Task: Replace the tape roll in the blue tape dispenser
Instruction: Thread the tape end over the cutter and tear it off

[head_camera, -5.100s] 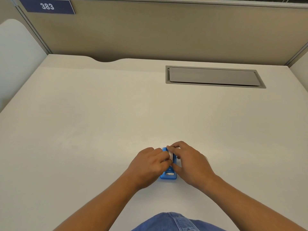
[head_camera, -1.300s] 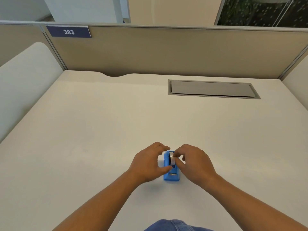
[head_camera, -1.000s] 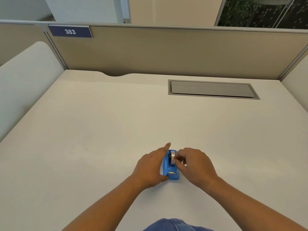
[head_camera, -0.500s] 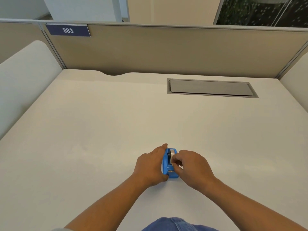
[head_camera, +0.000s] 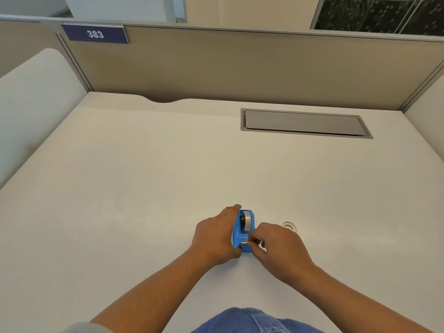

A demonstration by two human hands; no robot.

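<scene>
A: So, from the head camera, where does the blue tape dispenser (head_camera: 243, 230) sit?

B: It stands on the pale surface (head_camera: 149, 188), near its close edge, well apart from the grey cable hatch (head_camera: 305, 123) set in the far part of the surface. A tape roll (head_camera: 247, 220) is seated in the dispenser's far end, its dark core showing on the left face.

A: And the left hand (head_camera: 216, 236)?

B: It lies against the dispenser's left side, fingers stretched along the blue body and wrapped onto it, thumb at the near end. It grips the dispenser and steadies it on the surface.

A: The right hand (head_camera: 280, 251)?

B: Just right of the dispenser's near end. Its fingers (head_camera: 254, 240) are curled closed, thumb and forefinger pinched together at the cutter end. What they pinch is too small to make out; it may be the tape's free end.

A: Anything else near the dispenser?

B: A clear ring (head_camera: 289, 226), seemingly another roll, lies flat on the surface to the dispenser's right, just past the right hand's knuckles. Far beyond the dispenser, a partition (head_camera: 240, 66) carries a blue plate reading 383 (head_camera: 95, 34). Blue denim (head_camera: 254, 320) shows at the bottom edge.
</scene>
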